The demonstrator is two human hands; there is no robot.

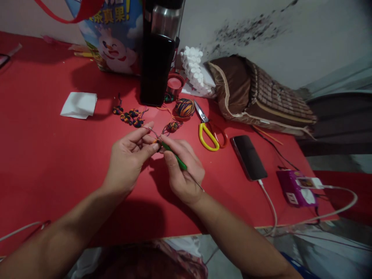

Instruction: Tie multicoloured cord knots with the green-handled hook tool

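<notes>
My right hand (183, 170) is closed around a green-handled crochet hook (175, 157), its tip meeting my left hand's fingers. My left hand (129, 157) pinches a small piece of multicoloured thread work (155, 142) between thumb and fingers, just above the red table (43, 155). Thin strands of thread (152, 131) run from the pinch up to a small knotted piece (172, 126) and on to a multicoloured yarn ball (184, 107). Several finished little yarn pieces (128, 115) lie just beyond my left hand.
Yellow-handled scissors (207, 131) and a dark phone (248, 157) on a white cable lie to the right, then a purple power strip (295, 188). A black flask (157, 58), cartoon bag (113, 38), white foam (196, 71), brown cushion (255, 95) and folded white paper (79, 104) stand behind.
</notes>
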